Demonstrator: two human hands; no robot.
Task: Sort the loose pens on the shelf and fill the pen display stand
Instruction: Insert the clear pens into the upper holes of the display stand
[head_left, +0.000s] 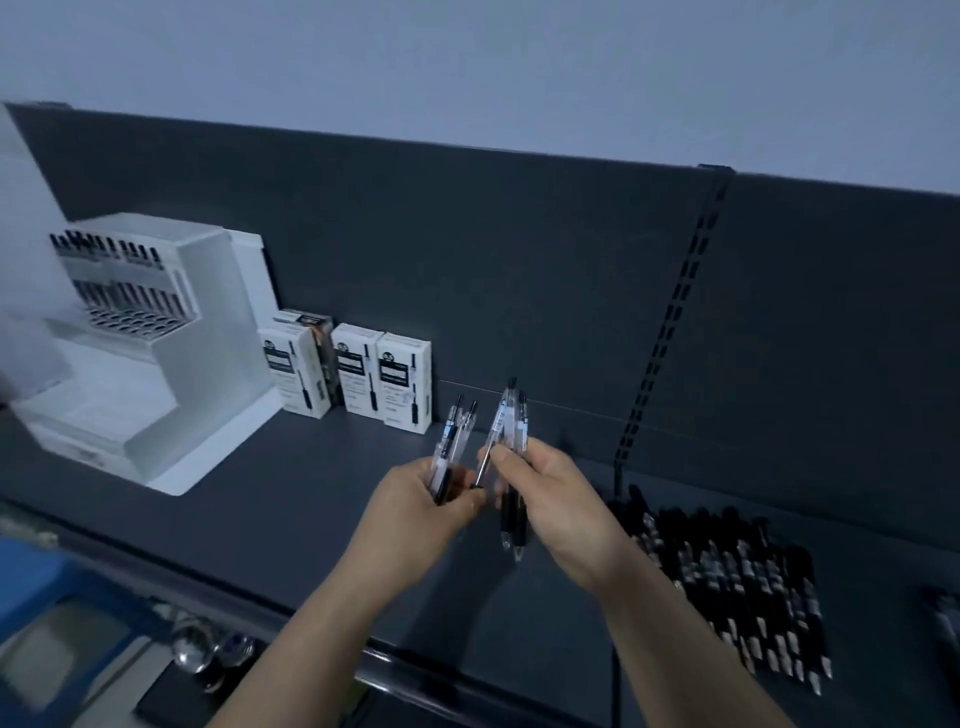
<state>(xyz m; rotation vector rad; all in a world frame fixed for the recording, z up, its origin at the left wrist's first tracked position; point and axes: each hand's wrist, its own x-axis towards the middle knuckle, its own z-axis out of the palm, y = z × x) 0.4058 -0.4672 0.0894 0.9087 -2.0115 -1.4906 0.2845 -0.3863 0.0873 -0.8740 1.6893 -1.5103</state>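
Note:
My left hand (422, 512) grips a small bunch of clear-barrelled black pens (453, 441), tips down and clickers up. My right hand (550, 499) holds another bunch of the same pens (511, 421) upright, close beside the left bunch, above the dark shelf (291, 499). A row of several loose black pens (737, 582) lies on the shelf to the right. The white stepped pen display stand (156, 364) sits at the far left, its upper tier holding a row of pens (111, 270); its lower steps show no pens.
Three white pen boxes (358, 374) stand against the dark back panel right of the stand. A slotted upright rail (670, 322) divides the back panel. Below the shelf's front edge lie blue items (47, 587) and shiny round objects (208, 649).

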